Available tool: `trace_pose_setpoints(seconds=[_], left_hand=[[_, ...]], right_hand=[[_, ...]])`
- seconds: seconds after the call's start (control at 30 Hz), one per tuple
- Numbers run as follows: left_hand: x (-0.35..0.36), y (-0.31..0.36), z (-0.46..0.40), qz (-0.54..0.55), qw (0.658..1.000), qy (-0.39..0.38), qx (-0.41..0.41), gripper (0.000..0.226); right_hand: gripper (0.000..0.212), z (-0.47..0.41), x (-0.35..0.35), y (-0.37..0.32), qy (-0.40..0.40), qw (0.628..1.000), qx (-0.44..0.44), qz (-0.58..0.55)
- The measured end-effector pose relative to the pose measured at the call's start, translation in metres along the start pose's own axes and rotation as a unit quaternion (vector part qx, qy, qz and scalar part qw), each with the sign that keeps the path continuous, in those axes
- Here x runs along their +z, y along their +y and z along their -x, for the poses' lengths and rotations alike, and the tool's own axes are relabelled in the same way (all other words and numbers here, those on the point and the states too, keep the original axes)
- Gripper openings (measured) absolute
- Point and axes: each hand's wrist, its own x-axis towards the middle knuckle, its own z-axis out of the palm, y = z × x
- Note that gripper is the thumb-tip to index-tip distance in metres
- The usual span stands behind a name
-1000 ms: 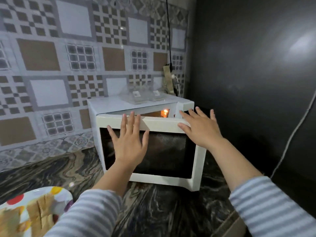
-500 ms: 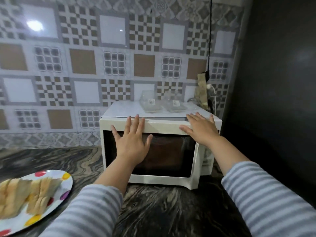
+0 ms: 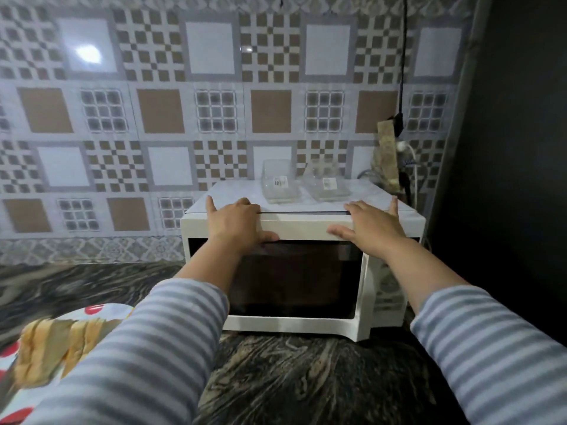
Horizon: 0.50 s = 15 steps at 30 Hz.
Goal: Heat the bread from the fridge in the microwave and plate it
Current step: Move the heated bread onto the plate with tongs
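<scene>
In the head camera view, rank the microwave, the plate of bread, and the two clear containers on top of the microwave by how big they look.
1. microwave
2. plate of bread, partly cut off and nearer the camera, so unsure
3. two clear containers, looking alike in size

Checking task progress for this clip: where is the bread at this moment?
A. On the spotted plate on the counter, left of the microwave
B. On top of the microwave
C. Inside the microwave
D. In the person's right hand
A: the bread slices lie on the spotted plate at lower left, while both hands rest on the top edge of the microwave.
</scene>
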Motion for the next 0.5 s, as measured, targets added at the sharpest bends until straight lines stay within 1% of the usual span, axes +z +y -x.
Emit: trace_pose_setpoints(seconds=[0.13,0.2,0.5], left_hand=[[0.007,0.000,-0.001,-0.023,0.999,0.044,-0.006,0.075],[0.009,0.001,0.000,-0.025,0.998,0.054,-0.010,0.075],[0.013,0.003,0.003,-0.017,0.998,0.061,-0.024,0.075]], right_hand=[[0.076,-0.002,0.003,0.000,0.047,0.999,-0.010,0.003],[0.073,-0.003,0.005,0.000,0.070,0.997,-0.013,-0.002],[0.070,-0.006,0.009,0.001,0.091,0.995,-0.027,-0.007]])
